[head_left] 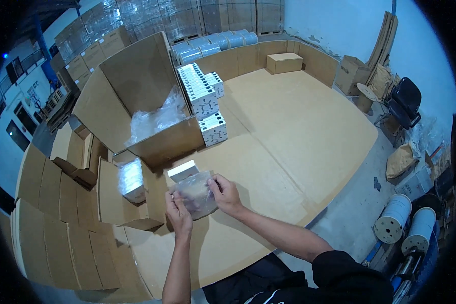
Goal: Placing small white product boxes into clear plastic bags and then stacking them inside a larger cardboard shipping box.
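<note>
A translucent plastic bag (197, 196) is stretched between my two hands above the cardboard-covered table. My left hand (179, 213) pinches its left edge, fingers closed. On the opposite edge, the thumb and fingers of my right hand (226, 193) grip the plastic. Whether anything lies inside the bag I cannot tell. Just beyond it is a small white box (183, 171), partly hidden by the bag. To the left of my left hand, an open carton (111, 202) holds a wrapped bundle of white boxes (131, 178) with clear film round it.
A large open carton (164, 144) with crumpled clear plastic (159, 119) inside stands at the back left. Beside it are stacked printed white boxes (200, 93). A closed brown box (284, 63) sits in the far corner of the table (309, 131). Cable spools (393, 218) stand on the floor at right.
</note>
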Action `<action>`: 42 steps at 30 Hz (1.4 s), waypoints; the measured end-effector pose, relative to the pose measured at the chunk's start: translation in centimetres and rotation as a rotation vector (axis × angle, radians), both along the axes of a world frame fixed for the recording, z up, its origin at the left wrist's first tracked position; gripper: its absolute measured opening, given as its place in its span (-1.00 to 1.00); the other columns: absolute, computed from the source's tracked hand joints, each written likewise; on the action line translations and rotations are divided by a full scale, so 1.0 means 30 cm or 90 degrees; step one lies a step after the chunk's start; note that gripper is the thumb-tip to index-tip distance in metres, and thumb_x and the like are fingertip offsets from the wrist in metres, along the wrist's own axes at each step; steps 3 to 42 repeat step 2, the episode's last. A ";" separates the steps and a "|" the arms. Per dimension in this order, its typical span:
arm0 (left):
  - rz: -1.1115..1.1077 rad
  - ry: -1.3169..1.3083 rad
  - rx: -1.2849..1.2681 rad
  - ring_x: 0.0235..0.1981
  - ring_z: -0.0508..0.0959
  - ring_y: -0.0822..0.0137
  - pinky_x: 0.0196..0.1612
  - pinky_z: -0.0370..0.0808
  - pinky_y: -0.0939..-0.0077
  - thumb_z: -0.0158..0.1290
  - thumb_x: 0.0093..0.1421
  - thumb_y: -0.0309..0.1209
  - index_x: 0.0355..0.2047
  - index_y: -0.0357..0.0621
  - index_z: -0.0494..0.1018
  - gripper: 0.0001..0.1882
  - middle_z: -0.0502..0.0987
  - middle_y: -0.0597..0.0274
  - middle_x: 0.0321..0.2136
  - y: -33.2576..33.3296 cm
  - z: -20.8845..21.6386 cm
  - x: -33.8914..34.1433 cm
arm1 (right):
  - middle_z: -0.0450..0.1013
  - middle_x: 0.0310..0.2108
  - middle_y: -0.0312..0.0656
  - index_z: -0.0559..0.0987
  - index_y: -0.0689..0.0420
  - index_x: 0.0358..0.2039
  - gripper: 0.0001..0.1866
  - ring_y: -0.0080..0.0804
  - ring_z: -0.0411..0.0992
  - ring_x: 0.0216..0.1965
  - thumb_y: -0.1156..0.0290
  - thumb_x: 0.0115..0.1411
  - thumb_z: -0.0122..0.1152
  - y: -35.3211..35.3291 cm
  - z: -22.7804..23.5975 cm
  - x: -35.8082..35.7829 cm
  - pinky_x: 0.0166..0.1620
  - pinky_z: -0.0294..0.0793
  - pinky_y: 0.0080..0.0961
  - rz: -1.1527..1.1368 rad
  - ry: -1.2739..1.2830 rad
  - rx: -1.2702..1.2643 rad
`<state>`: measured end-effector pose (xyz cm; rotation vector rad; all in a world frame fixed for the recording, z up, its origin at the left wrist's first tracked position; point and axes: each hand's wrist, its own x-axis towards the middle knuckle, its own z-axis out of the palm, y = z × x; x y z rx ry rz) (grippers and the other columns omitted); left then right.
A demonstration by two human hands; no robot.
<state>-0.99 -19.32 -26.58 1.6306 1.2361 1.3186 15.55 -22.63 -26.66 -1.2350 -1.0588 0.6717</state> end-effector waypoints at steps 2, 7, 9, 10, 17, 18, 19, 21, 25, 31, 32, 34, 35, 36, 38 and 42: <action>-0.029 -0.025 -0.093 -0.30 0.46 0.38 -0.20 0.41 0.39 -0.13 0.50 -0.11 -0.05 -0.20 0.31 -0.64 0.52 0.13 -0.36 -0.028 -0.007 0.016 | 0.50 -0.49 -0.29 0.54 0.14 -0.23 -0.80 -0.60 0.43 -0.45 0.29 0.46 0.07 0.012 -0.014 -0.002 -0.34 0.43 -0.60 -0.019 -0.020 -0.083; -0.029 -0.025 -0.093 -0.30 0.46 0.38 -0.20 0.41 0.39 -0.13 0.50 -0.11 -0.05 -0.20 0.31 -0.64 0.52 0.13 -0.36 -0.028 -0.007 0.016 | 0.50 -0.49 -0.29 0.54 0.14 -0.23 -0.80 -0.60 0.43 -0.45 0.29 0.46 0.07 0.012 -0.014 -0.002 -0.34 0.43 -0.60 -0.019 -0.020 -0.083; -0.029 -0.025 -0.093 -0.30 0.46 0.38 -0.20 0.41 0.39 -0.13 0.50 -0.11 -0.05 -0.20 0.31 -0.64 0.52 0.13 -0.36 -0.028 -0.007 0.016 | 0.50 -0.49 -0.29 0.54 0.14 -0.23 -0.80 -0.60 0.43 -0.45 0.29 0.46 0.07 0.012 -0.014 -0.002 -0.34 0.43 -0.60 -0.019 -0.020 -0.083; -0.029 -0.025 -0.093 -0.30 0.46 0.38 -0.20 0.41 0.39 -0.13 0.50 -0.11 -0.05 -0.20 0.31 -0.64 0.52 0.13 -0.36 -0.028 -0.007 0.016 | 0.50 -0.49 -0.29 0.54 0.14 -0.23 -0.80 -0.60 0.43 -0.45 0.29 0.46 0.07 0.012 -0.014 -0.002 -0.34 0.43 -0.60 -0.019 -0.020 -0.083; -0.029 -0.025 -0.093 -0.30 0.46 0.38 -0.20 0.41 0.39 -0.13 0.50 -0.11 -0.05 -0.20 0.31 -0.64 0.52 0.13 -0.36 -0.028 -0.007 0.016 | 0.50 -0.49 -0.29 0.54 0.14 -0.23 -0.80 -0.60 0.43 -0.45 0.29 0.46 0.07 0.012 -0.014 -0.002 -0.34 0.43 -0.60 -0.019 -0.020 -0.083; -0.029 -0.025 -0.093 -0.30 0.46 0.38 -0.20 0.41 0.39 -0.13 0.50 -0.11 -0.05 -0.20 0.31 -0.64 0.52 0.13 -0.36 -0.028 -0.007 0.016 | 0.50 -0.49 -0.29 0.54 0.14 -0.23 -0.80 -0.60 0.43 -0.45 0.29 0.46 0.07 0.012 -0.014 -0.002 -0.34 0.43 -0.60 -0.019 -0.020 -0.083; -0.029 -0.025 -0.093 -0.30 0.46 0.38 -0.20 0.41 0.39 -0.13 0.50 -0.11 -0.05 -0.20 0.31 -0.64 0.52 0.13 -0.36 -0.028 -0.007 0.016 | 0.50 -0.49 -0.29 0.54 0.14 -0.23 -0.80 -0.60 0.43 -0.45 0.29 0.46 0.07 0.012 -0.014 -0.002 -0.34 0.43 -0.60 -0.019 -0.020 -0.083; -0.029 -0.025 -0.093 -0.30 0.46 0.38 -0.20 0.41 0.39 -0.13 0.50 -0.11 -0.05 -0.20 0.31 -0.64 0.52 0.13 -0.36 -0.028 -0.007 0.016 | 0.50 -0.49 -0.29 0.54 0.14 -0.23 -0.80 -0.60 0.43 -0.45 0.29 0.46 0.07 0.012 -0.014 -0.002 -0.34 0.43 -0.60 -0.019 -0.020 -0.083; -0.029 -0.025 -0.093 -0.30 0.46 0.38 -0.20 0.41 0.39 -0.13 0.50 -0.11 -0.05 -0.20 0.31 -0.64 0.52 0.13 -0.36 -0.028 -0.007 0.016 | 0.50 -0.49 -0.29 0.54 0.14 -0.23 -0.80 -0.60 0.43 -0.45 0.29 0.46 0.07 0.012 -0.014 -0.002 -0.34 0.43 -0.60 -0.019 -0.020 -0.083; -0.029 -0.025 -0.093 -0.30 0.46 0.38 -0.20 0.41 0.39 -0.13 0.50 -0.11 -0.05 -0.20 0.31 -0.64 0.52 0.13 -0.36 -0.028 -0.007 0.016 | 0.50 -0.49 -0.29 0.54 0.14 -0.23 -0.80 -0.60 0.43 -0.45 0.29 0.46 0.07 0.012 -0.014 -0.002 -0.34 0.43 -0.60 -0.019 -0.020 -0.083; -0.029 -0.025 -0.093 -0.30 0.46 0.38 -0.20 0.41 0.39 -0.13 0.50 -0.11 -0.05 -0.20 0.31 -0.64 0.52 0.13 -0.36 -0.028 -0.007 0.016 | 0.50 -0.49 -0.29 0.54 0.14 -0.23 -0.80 -0.60 0.43 -0.45 0.29 0.46 0.07 0.012 -0.014 -0.002 -0.34 0.43 -0.60 -0.019 -0.020 -0.083; -0.029 -0.025 -0.093 -0.30 0.46 0.38 -0.20 0.41 0.39 -0.13 0.50 -0.11 -0.05 -0.20 0.31 -0.64 0.52 0.13 -0.36 -0.028 -0.007 0.016 | 0.50 -0.49 -0.29 0.54 0.14 -0.23 -0.80 -0.60 0.43 -0.45 0.29 0.46 0.07 0.012 -0.014 -0.002 -0.34 0.43 -0.60 -0.019 -0.020 -0.083; -0.029 -0.025 -0.093 -0.30 0.46 0.38 -0.20 0.41 0.39 -0.13 0.50 -0.11 -0.05 -0.20 0.31 -0.64 0.52 0.13 -0.36 -0.028 -0.007 0.016 | 0.50 -0.49 -0.29 0.54 0.14 -0.23 -0.80 -0.60 0.43 -0.45 0.29 0.46 0.07 0.012 -0.014 -0.002 -0.34 0.43 -0.60 -0.019 -0.020 -0.083; -0.029 -0.025 -0.093 -0.30 0.46 0.38 -0.20 0.41 0.39 -0.13 0.50 -0.11 -0.05 -0.20 0.31 -0.64 0.52 0.13 -0.36 -0.028 -0.007 0.016 | 0.50 -0.49 -0.29 0.54 0.14 -0.23 -0.80 -0.60 0.43 -0.45 0.29 0.46 0.07 0.012 -0.014 -0.002 -0.34 0.43 -0.60 -0.019 -0.020 -0.083; -0.029 -0.025 -0.093 -0.30 0.46 0.38 -0.20 0.41 0.39 -0.13 0.50 -0.11 -0.05 -0.20 0.31 -0.64 0.52 0.13 -0.36 -0.028 -0.007 0.016 | 0.50 -0.49 -0.29 0.54 0.14 -0.23 -0.80 -0.60 0.43 -0.45 0.29 0.46 0.07 0.012 -0.014 -0.002 -0.34 0.43 -0.60 -0.019 -0.020 -0.083; -0.029 -0.025 -0.093 -0.30 0.46 0.38 -0.20 0.41 0.39 -0.13 0.50 -0.11 -0.05 -0.20 0.31 -0.64 0.52 0.13 -0.36 -0.028 -0.007 0.016 | 0.50 -0.49 -0.29 0.54 0.14 -0.23 -0.80 -0.60 0.43 -0.45 0.29 0.46 0.07 0.012 -0.014 -0.002 -0.34 0.43 -0.60 -0.019 -0.020 -0.083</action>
